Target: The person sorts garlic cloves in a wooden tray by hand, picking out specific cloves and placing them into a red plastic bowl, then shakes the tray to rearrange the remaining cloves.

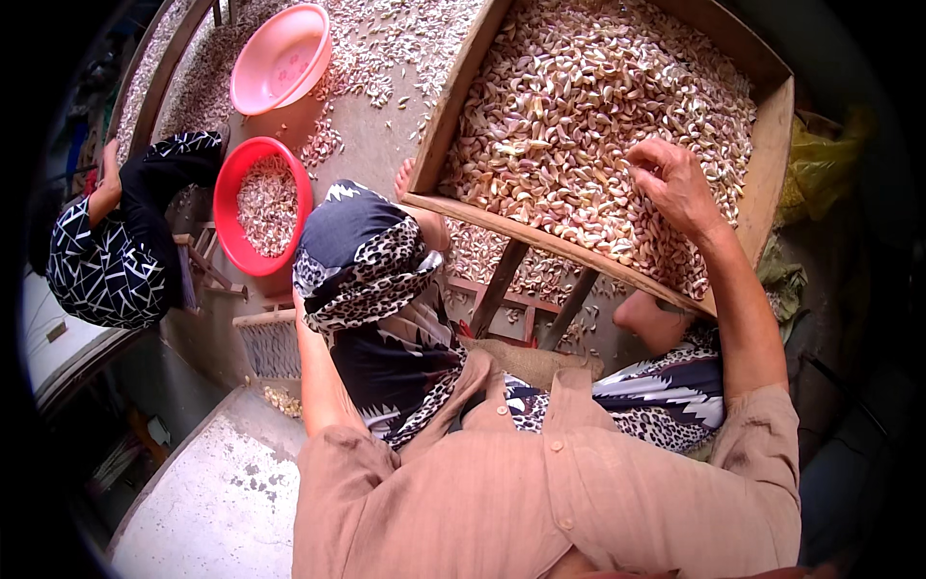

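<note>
Garlic cloves point(569, 125), pale with pinkish skins, fill a shallow wooden tray point(540, 228) in front of me. Over the tray's right part hovers my right hand point(672, 183), its fingers curled in toward the thumb. Whatever may lie between those fingertips is too small to make out. My left forearm runs up along the outside of my bent left knee, and only a sliver of my left hand point(298, 304) shows beside the patterned trousers point(362, 246). The fingers of that hand are hidden behind the knee.
A red basin point(225, 198) holding cloves stands left of my knee, with a pink basin point(249, 72) beyond it. Cloves lie scattered on the floor point(386, 116). Another person point(111, 246) sits at the far left. A yellow bag point(825, 169) lies right of the tray.
</note>
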Demonstrator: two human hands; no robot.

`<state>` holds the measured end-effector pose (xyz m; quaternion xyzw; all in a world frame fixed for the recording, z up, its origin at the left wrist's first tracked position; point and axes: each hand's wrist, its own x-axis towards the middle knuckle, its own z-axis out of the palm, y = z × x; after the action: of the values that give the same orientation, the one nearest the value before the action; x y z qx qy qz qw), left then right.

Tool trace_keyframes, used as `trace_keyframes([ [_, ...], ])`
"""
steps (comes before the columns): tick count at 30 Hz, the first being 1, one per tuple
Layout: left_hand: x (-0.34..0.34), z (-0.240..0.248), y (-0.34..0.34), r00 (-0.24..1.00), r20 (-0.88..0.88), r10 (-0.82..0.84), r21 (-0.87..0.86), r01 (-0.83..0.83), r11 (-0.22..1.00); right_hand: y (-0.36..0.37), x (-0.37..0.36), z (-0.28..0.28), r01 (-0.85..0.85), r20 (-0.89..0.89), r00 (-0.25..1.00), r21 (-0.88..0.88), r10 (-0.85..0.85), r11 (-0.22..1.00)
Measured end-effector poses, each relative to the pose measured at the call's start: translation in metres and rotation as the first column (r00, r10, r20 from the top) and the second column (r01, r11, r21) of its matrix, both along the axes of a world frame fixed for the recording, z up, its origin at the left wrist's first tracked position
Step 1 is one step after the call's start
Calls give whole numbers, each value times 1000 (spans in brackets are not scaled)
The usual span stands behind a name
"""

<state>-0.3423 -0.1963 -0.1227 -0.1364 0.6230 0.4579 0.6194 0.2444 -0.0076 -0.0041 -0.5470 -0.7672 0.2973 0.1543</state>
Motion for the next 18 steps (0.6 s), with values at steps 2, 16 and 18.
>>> trace_keyframes([
  [2, -12, -22, -4, 999, -49, 18, -24, -19, 1000, 0, -4, 0, -18, 8, 1000, -10, 18, 1000],
  [16, -125, -65, 38, 976, -43, 213, 10, -213, 977, -5, -7, -5, -84, 33, 996, -5, 85, 996],
  [18, -125, -65, 40, 974, -107, 202, -38, -207, 978, -5, -9, -3, -86, 52, 995, -26, 87, 996],
])
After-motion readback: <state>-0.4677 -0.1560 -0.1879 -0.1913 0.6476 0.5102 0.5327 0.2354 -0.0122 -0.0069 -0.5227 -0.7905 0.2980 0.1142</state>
